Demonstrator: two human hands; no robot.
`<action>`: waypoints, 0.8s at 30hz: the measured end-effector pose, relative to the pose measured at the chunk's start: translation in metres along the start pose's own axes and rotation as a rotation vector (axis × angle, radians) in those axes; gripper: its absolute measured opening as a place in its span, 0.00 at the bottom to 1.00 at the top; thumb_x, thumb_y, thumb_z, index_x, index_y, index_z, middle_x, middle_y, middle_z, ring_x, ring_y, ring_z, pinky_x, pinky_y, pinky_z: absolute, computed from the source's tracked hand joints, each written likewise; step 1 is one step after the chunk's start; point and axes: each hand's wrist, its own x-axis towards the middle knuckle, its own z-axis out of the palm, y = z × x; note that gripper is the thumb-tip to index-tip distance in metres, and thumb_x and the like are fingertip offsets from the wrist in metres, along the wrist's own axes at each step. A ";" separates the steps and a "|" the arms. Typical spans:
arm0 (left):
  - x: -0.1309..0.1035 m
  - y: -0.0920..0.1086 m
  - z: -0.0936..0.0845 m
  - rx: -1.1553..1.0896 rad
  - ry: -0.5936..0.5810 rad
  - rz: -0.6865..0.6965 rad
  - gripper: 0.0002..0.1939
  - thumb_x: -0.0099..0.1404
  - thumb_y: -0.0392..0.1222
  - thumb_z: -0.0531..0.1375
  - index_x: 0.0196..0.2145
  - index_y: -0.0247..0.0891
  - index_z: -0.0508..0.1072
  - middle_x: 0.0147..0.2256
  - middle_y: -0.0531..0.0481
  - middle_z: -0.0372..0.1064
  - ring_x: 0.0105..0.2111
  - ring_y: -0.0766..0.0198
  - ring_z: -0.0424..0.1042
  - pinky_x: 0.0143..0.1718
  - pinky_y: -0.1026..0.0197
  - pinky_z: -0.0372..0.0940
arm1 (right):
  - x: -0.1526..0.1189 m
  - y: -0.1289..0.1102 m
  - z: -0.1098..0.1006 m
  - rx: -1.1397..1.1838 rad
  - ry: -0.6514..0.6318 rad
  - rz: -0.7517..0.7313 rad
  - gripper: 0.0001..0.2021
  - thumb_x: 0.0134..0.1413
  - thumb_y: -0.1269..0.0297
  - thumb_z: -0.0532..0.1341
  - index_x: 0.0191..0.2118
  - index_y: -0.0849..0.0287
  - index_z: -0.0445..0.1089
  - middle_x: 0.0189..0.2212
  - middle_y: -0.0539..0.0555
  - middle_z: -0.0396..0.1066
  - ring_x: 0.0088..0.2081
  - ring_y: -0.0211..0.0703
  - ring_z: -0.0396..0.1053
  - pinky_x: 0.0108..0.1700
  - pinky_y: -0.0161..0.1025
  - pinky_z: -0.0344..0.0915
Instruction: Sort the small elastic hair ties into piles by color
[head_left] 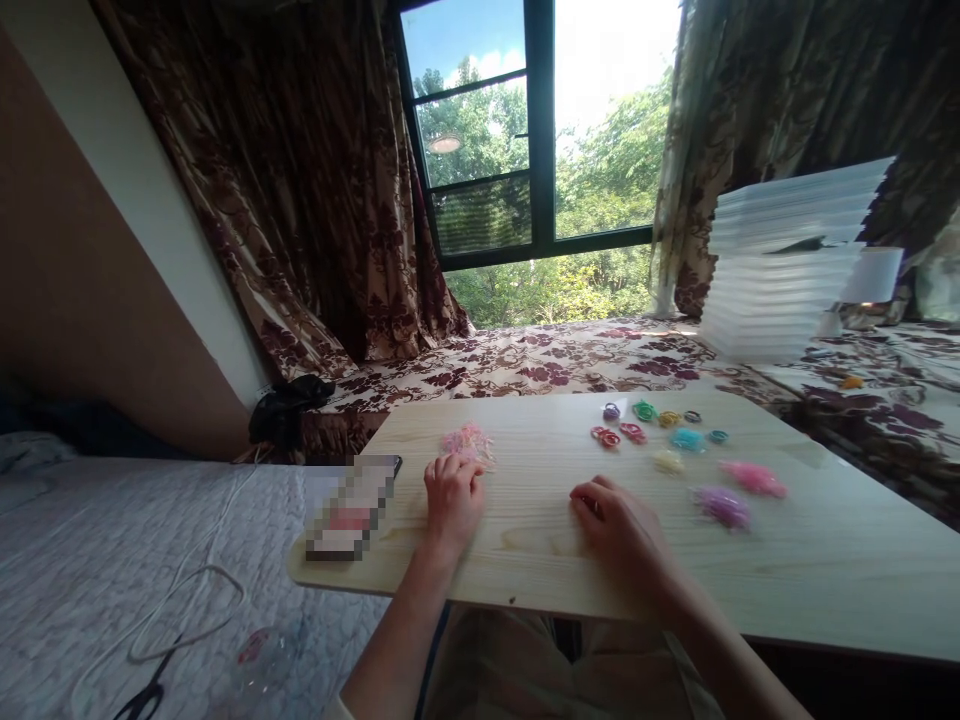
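On the light wooden table, a loose pile of thin pink and pale multicoloured band-like pieces (469,442) lies in front of my left hand (454,500). The fingers of that hand are bent down together at the pile's near edge, hiding their tips. To the right, my right hand (621,525) rests low over the tabletop with its fingers curled inward. Whatever either hand may hold is hidden. Farther right sit a purple bunch (721,507), a pink bunch (756,478), a light-blue bunch (688,439) and a pale yellow bunch (667,461) of similar pieces.
Several small coiled bundles, including a green one (643,410) and a red one (604,436), lie toward the table's (525,545) back. A phone (352,510) with a blurred screen is at the left edge. Scissors (146,692) and a white cable (187,580) lie on the bed.
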 end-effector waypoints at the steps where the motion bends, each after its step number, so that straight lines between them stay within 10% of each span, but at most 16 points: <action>1: 0.000 0.000 0.000 0.001 0.000 0.000 0.15 0.61 0.28 0.55 0.36 0.42 0.78 0.37 0.46 0.73 0.44 0.55 0.67 0.51 0.48 0.60 | 0.000 0.000 0.000 -0.002 -0.003 0.002 0.14 0.58 0.62 0.52 0.33 0.54 0.75 0.34 0.52 0.74 0.32 0.40 0.70 0.34 0.37 0.57; 24: -0.003 0.006 -0.005 -0.013 0.000 0.011 0.12 0.60 0.31 0.58 0.32 0.44 0.80 0.39 0.47 0.72 0.44 0.55 0.66 0.55 0.45 0.55 | -0.001 0.000 0.000 -0.025 -0.008 -0.001 0.13 0.60 0.64 0.52 0.34 0.55 0.75 0.35 0.52 0.74 0.33 0.40 0.70 0.34 0.35 0.56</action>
